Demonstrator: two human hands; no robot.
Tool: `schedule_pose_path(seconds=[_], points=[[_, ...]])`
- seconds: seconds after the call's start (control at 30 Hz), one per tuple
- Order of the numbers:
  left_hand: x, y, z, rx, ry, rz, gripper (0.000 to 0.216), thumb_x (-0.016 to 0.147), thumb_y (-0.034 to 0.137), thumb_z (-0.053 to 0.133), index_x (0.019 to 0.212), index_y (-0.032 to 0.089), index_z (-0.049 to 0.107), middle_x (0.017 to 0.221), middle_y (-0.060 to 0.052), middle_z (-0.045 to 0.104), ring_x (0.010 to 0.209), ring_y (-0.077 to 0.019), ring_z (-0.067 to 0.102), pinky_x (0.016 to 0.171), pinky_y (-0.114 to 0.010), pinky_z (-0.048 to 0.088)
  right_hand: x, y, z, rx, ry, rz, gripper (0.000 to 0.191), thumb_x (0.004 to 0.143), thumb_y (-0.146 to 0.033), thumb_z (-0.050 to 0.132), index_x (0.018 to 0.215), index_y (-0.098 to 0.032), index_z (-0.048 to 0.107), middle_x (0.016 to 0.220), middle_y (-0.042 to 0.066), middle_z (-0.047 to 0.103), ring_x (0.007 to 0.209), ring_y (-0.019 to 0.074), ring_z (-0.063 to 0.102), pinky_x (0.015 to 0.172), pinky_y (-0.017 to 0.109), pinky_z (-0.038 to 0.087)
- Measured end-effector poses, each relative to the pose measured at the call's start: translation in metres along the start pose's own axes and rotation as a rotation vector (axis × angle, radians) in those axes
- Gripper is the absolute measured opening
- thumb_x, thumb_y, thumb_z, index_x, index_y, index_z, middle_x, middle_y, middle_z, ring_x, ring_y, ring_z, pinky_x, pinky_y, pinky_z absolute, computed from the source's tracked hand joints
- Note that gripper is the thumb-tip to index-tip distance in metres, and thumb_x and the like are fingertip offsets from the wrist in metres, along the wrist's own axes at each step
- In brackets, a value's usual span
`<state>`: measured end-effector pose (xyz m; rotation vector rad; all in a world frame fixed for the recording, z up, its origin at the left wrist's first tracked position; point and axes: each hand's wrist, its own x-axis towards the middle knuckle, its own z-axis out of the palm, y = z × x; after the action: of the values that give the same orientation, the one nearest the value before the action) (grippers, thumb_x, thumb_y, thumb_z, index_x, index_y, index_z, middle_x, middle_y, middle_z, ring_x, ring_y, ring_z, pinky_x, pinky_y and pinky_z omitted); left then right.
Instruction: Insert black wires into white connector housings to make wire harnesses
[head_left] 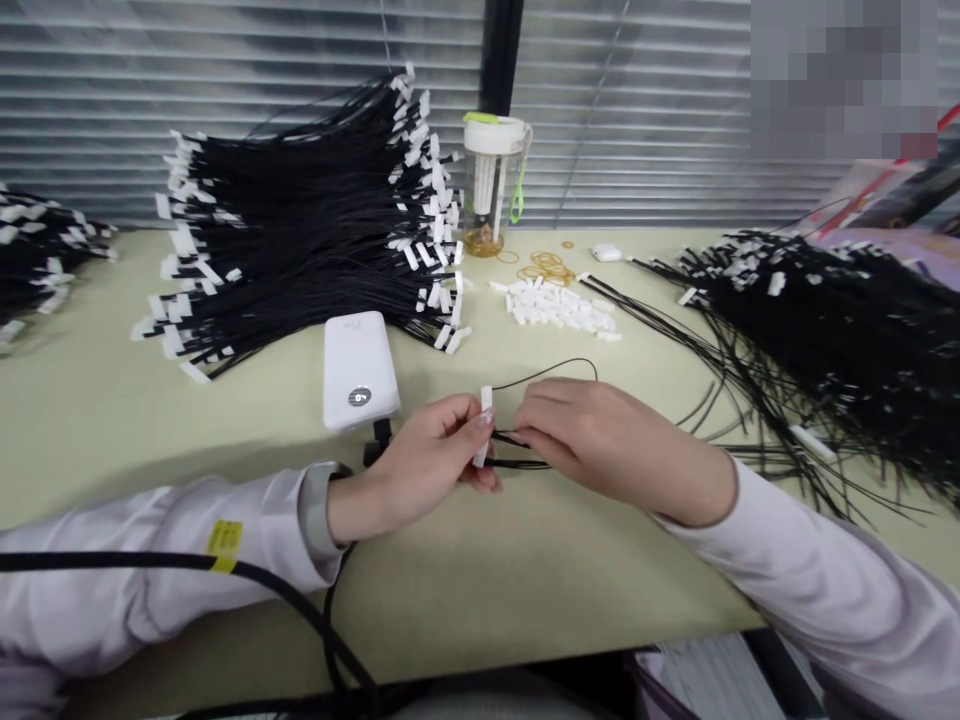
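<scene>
Between the thumb and fingers of my left hand [431, 450] is a small white plastic connector [486, 400], held upright. Thin black wires [517, 464] run from it to the right, passing under my right hand [600, 430]. The fingers of my right hand are pinched together on the wires, close to the connector; its fingertips are partly hidden. One thin wire [559, 365] loops up behind that hand. Beyond my hands lies a pile of loose white connectors [559, 305].
A large stack of black wires with white ends [300, 210] stands at the back left. Another wire heap [840, 340] spreads on the right. A white power bank [361, 370], a lidded bottle [491, 185] and rubber bands [546, 268] are on the table. A black cable [292, 590] crosses my left sleeve.
</scene>
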<state>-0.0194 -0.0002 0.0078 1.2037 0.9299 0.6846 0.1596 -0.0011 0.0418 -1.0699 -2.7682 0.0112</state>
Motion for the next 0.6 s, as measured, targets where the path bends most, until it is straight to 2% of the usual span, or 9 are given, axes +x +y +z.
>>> schedule_pose_path(seconds=[0.07, 0.1, 0.2, 0.27, 0.33, 0.4, 0.47, 0.53, 0.6], points=[[0.0, 0.0, 0.0, -0.006, 0.007, -0.001, 0.027, 0.08, 0.037, 0.048, 0.065, 0.015, 0.042, 0.059, 0.005, 0.048, 0.049, -0.0079, 0.057, 0.051, -0.022, 0.048, -0.003, 0.005, -0.005, -0.124, 0.03, 0.042, 0.02, 0.082, -0.019, 0.043, 0.071, -0.015, 0.059, 0.07, 0.005, 0.056, 0.066, 0.0134, 0.05, 0.058, 0.026, 0.035], [0.0, -0.001, 0.0, -0.013, 0.01, -0.003, 0.027, 0.08, 0.037, 0.048, 0.065, 0.015, 0.042, 0.059, 0.005, 0.048, 0.049, -0.0077, 0.057, 0.051, -0.022, 0.049, -0.005, 0.01, -0.009, -0.182, 0.076, 0.112, 0.019, 0.08, -0.02, 0.045, 0.069, -0.016, 0.061, 0.066, 0.004, 0.056, 0.062, 0.0132, 0.049, 0.056, 0.026, 0.034], [0.0, -0.002, -0.001, -0.031, 0.006, -0.013, 0.026, 0.08, 0.038, 0.048, 0.067, 0.016, 0.043, 0.06, 0.005, 0.048, 0.048, -0.0073, 0.056, 0.052, -0.023, 0.049, -0.012, 0.037, -0.02, -0.208, 0.309, 0.459, 0.013, 0.073, -0.023, 0.054, 0.073, -0.018, 0.066, 0.05, 0.001, 0.053, 0.049, 0.0107, 0.045, 0.053, 0.027, 0.033], [0.0, -0.003, -0.001, -0.023, 0.001, -0.013, 0.026, 0.081, 0.037, 0.047, 0.066, 0.015, 0.043, 0.061, 0.005, 0.048, 0.049, -0.0074, 0.056, 0.052, -0.024, 0.049, -0.016, 0.061, -0.027, 0.011, 0.459, 0.645, 0.013, 0.07, -0.02, 0.057, 0.076, -0.016, 0.067, 0.055, 0.003, 0.057, 0.05, 0.0098, 0.047, 0.055, 0.028, 0.036], [0.0, -0.003, -0.001, -0.009, -0.003, -0.01, 0.027, 0.081, 0.037, 0.046, 0.066, 0.015, 0.043, 0.061, 0.005, 0.048, 0.049, -0.0075, 0.056, 0.052, -0.023, 0.048, -0.019, 0.082, -0.034, 0.417, 0.682, 0.767, 0.014, 0.068, -0.015, 0.058, 0.08, -0.01, 0.065, 0.069, 0.009, 0.062, 0.057, 0.011, 0.054, 0.057, 0.028, 0.04], [0.0, -0.003, -0.001, -0.007, -0.011, -0.011, 0.027, 0.081, 0.037, 0.046, 0.066, 0.015, 0.043, 0.061, 0.004, 0.048, 0.049, -0.0075, 0.056, 0.052, -0.023, 0.048, -0.021, 0.095, -0.039, 0.787, 0.925, 0.781, 0.013, 0.07, -0.011, 0.055, 0.081, -0.009, 0.06, 0.079, 0.012, 0.061, 0.063, 0.0108, 0.056, 0.058, 0.028, 0.041], [0.0, -0.003, -0.001, -0.01, -0.017, -0.014, 0.026, 0.081, 0.037, 0.046, 0.066, 0.015, 0.043, 0.06, 0.004, 0.048, 0.048, -0.0074, 0.056, 0.051, -0.022, 0.047, -0.021, 0.096, -0.041, 0.927, 1.085, 0.752, 0.007, 0.074, -0.011, 0.051, 0.08, -0.011, 0.056, 0.071, 0.008, 0.058, 0.054, 0.007, 0.052, 0.052, 0.026, 0.039], [-0.001, -0.003, -0.001, -0.013, -0.016, -0.013, 0.027, 0.081, 0.037, 0.047, 0.066, 0.015, 0.043, 0.059, 0.004, 0.048, 0.047, -0.0074, 0.056, 0.05, -0.022, 0.047, -0.019, 0.086, -0.039, 0.884, 1.062, 0.701, 0.011, 0.078, -0.015, 0.05, 0.089, -0.015, 0.053, 0.056, 0.0, 0.052, 0.042, 0.0051, 0.044, 0.045, 0.025, 0.035], [-0.001, -0.002, -0.001, -0.017, -0.009, -0.013, 0.027, 0.081, 0.037, 0.047, 0.066, 0.015, 0.043, 0.059, 0.004, 0.048, 0.047, -0.0075, 0.056, 0.05, -0.022, 0.047, -0.016, 0.067, -0.035, 0.801, 0.858, 0.591, 0.025, 0.079, -0.019, 0.051, 0.103, -0.018, 0.048, 0.053, -0.002, 0.052, 0.041, 0.007, 0.045, 0.043, 0.024, 0.035]])
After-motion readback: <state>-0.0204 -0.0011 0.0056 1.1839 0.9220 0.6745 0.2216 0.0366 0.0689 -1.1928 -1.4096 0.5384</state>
